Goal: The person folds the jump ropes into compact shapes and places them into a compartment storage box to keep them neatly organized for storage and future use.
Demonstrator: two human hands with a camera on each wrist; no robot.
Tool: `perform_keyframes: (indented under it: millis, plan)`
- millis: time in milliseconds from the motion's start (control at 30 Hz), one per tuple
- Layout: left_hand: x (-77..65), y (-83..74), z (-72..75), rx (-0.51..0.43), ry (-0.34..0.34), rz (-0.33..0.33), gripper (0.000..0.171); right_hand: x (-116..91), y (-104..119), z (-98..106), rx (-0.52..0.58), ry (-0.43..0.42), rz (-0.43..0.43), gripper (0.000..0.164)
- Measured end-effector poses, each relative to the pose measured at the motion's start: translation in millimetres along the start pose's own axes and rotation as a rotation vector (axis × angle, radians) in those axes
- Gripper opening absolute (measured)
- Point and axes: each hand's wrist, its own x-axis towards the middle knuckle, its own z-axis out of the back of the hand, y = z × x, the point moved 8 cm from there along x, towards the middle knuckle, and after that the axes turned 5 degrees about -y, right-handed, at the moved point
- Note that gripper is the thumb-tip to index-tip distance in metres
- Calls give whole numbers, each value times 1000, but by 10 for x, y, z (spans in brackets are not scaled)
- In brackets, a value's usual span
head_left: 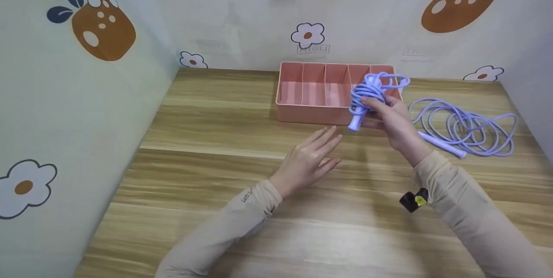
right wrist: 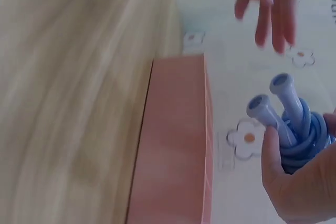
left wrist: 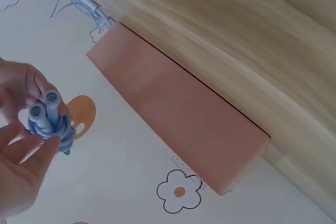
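A blue jump rope [head_left: 367, 92], its cord wound round its two handles, is gripped by my right hand [head_left: 391, 116] above the right end of a pink divided box [head_left: 319, 114]. Both handle ends stick out of the coil side by side in the right wrist view, with the right thumb [right wrist: 271, 153] against one handle. My left hand [head_left: 309, 161] is just in front of the box with its fingers extended, holding nothing. In the left wrist view the left fingers [left wrist: 37, 156] overlap the wound rope.
A second jump rope [head_left: 471, 129] lies in loose loops on the wooden table [head_left: 207, 174], right of the box, one handle [head_left: 443, 144] showing. The box stands near the patterned back wall [head_left: 246, 19]. A black device [head_left: 414, 200] sits at the right sleeve.
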Motion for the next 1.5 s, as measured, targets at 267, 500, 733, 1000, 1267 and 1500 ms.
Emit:
perform_keyframes:
  millis: [267,500,733,1000,1267,1500]
  plan:
    - [-142,161,-152,98,208,128,60,412,157,99,-374,-97,10,46]
    - [-250,293,-257,191,332,250,71,697,221,74,-509,-159,8,40]
    - [-331,355,-232,218,340,286,72,833,238,3,-704,-181,71,44]
    - [-358,391,-185,198,334,307,72,990,211,-143,-758,-166,88,56]
    - [-372,376,-133,176,347,326,72,1055,129,-268,-841,-183,95,51]
    - [-396,379,-131,175,360,332,74,1112,114,-352,-932,-218,146,51]
